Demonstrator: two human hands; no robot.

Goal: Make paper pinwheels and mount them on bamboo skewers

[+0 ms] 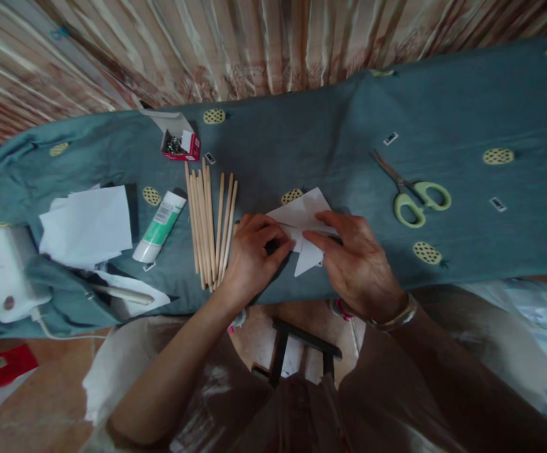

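A white piece of folded paper (304,212) lies between my two hands near the front of the cloth-covered table. My left hand (259,248) grips its left edge, thumb and fingers pinched together. From the right, my right hand (356,255) holds the same paper between thumb and forefinger; a bracelet circles that wrist. One pointed flap hangs toward me below the fingers. Just left of my left hand lie several thin wooden sticks (207,226), roughly side by side. Part of the paper is hidden under my fingers.
Green-handled scissors (412,198) lie to the right. Leftward are a green-and-white glue tube (160,226), a stack of white paper (89,226), an open red box (182,146) of small metal pieces and a white power adapter (12,274). A curtain (273,44) hangs behind the table.
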